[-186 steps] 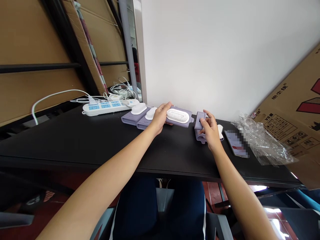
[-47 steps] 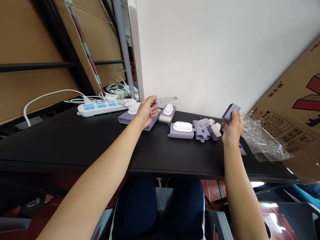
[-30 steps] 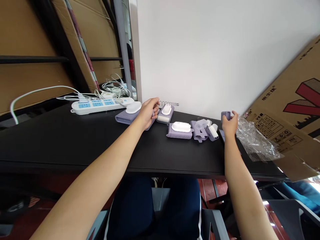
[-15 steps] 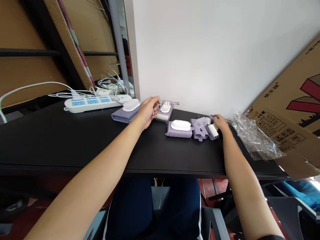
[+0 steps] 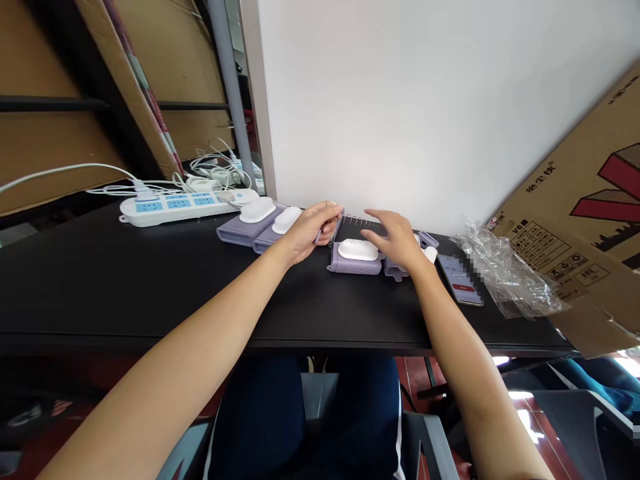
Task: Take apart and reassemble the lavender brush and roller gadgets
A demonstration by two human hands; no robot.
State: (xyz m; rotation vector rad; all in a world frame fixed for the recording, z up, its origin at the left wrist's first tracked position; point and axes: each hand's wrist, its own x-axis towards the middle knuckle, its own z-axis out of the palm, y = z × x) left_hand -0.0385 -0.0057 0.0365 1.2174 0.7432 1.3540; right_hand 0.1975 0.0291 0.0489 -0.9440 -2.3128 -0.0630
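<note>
My left hand is closed in a pinch on one end of a thin metal coil spring, which stretches to the right. Something small and purple shows at its fingers. My right hand is open, thumb and index finger apart, near the spring's far end. Just below and left of it lies a purple casing with a white bristled oval brush on top. Beneath my right hand, another purple casing is partly hidden. A loose purple piece lies to its right.
Two purple casings with white oval pieces lie left of my hands, by a white power strip. On the right are a phone, clear plastic wrap and a leaning cardboard box. A white wall stands behind.
My right hand has left the purple pieces at the right and moved left to the spring, its fingers spreading. My left hand has moved slightly right with the spring. The phone is now uncovered.
</note>
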